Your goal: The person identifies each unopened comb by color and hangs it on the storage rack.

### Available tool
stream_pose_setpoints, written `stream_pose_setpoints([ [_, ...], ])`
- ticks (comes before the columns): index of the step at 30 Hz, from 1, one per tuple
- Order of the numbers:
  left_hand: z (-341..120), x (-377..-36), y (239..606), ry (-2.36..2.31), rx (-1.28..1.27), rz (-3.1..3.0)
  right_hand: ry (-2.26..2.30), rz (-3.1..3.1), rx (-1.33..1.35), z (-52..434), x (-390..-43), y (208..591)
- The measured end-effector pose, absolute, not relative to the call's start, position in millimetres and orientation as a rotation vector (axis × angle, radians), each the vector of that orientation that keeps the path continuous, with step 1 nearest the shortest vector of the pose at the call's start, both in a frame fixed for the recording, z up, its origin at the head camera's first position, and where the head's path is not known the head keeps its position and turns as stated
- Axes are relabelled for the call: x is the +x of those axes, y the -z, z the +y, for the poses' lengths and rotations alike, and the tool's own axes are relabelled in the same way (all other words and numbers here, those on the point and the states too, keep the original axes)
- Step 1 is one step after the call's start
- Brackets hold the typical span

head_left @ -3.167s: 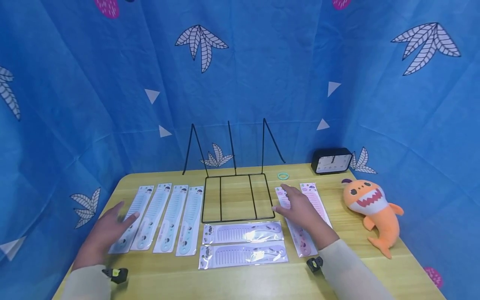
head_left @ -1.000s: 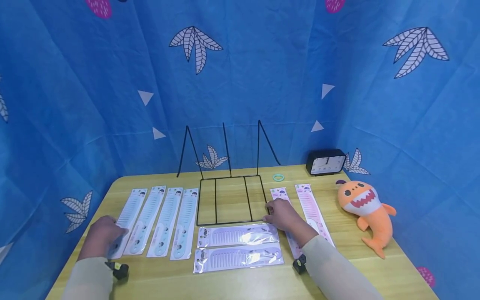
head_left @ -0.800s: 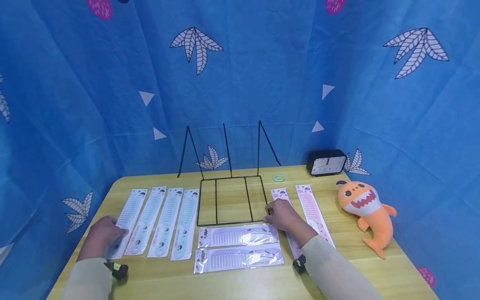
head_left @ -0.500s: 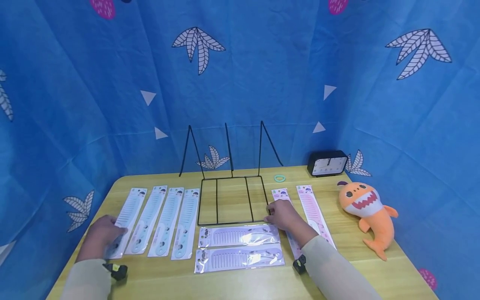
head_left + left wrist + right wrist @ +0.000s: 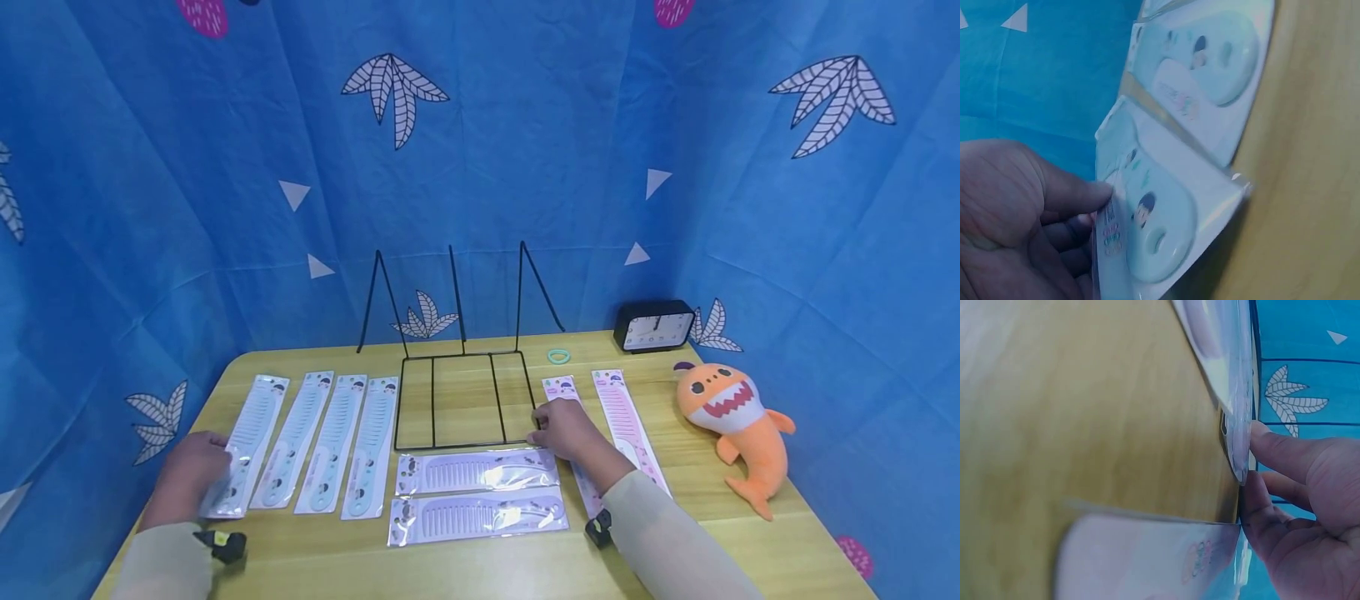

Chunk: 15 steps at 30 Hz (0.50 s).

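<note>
In the head view my left hand pinches the leftmost pale-blue comb in its clear packet. The left wrist view shows the thumb over the packet's edge, which is bent and tilted up. Beside it lie several more blue packaged combs in a row. My right hand grips the front right corner of a black wire rack, thumb and fingers curled at the bars. That hand also covers part of a pink packaged comb. Its thumb is right by the end of a purple packet.
Two purple packaged combs lie crosswise in front of the rack. Another pink comb lies to the right. Behind are a teal ring and a black clock. An orange shark plush sits near the right table edge.
Both hands have come down from over the table, the left onto the leftmost comb packet, the right onto the rack's corner. Lately the left packet has shifted slightly left; the right hand stays still.
</note>
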<state>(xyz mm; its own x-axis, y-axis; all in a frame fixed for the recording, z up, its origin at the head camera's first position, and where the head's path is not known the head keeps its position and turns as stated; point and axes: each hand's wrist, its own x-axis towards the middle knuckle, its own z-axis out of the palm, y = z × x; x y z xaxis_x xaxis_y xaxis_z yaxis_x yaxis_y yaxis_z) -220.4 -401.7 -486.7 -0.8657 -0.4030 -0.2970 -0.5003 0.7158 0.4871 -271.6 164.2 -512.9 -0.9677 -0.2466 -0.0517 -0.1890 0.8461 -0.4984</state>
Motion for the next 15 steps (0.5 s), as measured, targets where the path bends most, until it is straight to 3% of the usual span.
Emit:
stream_pose_setpoints([
  [9,-408.3,-215.2,469.6,-0.914,-0.680,2.790,0.765,2.918,-0.400,165.2,-274.5,516.3],
  [15,-401.6,-212.2,457.2,-0.998,-0.460,2.886,0.760,2.911,-0.324,165.5,-275.0,518.1],
])
